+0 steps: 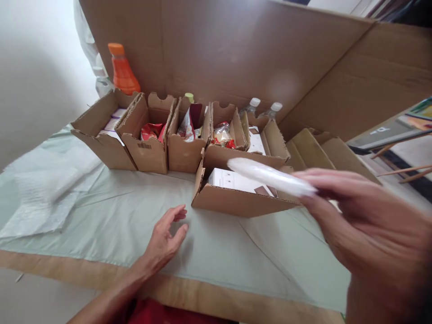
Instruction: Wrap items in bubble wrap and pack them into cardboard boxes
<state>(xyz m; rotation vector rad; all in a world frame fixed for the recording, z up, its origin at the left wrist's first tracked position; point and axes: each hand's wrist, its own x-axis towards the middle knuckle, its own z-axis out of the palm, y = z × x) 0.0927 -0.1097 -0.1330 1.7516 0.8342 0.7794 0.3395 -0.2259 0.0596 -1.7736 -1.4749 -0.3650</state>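
Note:
My right hand [364, 225] is raised close to the camera, fingers pressed on a flat white plastic-wrapped packet [270, 176] that sticks out to the left, blurred by motion. The packet hovers over an open cardboard box [236, 200] with white cartons inside. My left hand [165, 240] rests on the pale green table cover [216, 252], fingers loosely curled and apart, holding nothing, just left of that box.
A row of small cardboard boxes [151, 150] with snack packets stands behind. An orange bottle [122, 69] and two clear bottles [251, 105] stand at the back against a big cardboard sheet [236, 49]. Clear plastic wrap [37, 198] lies at left. Folded cardboard [317, 150] sits at right.

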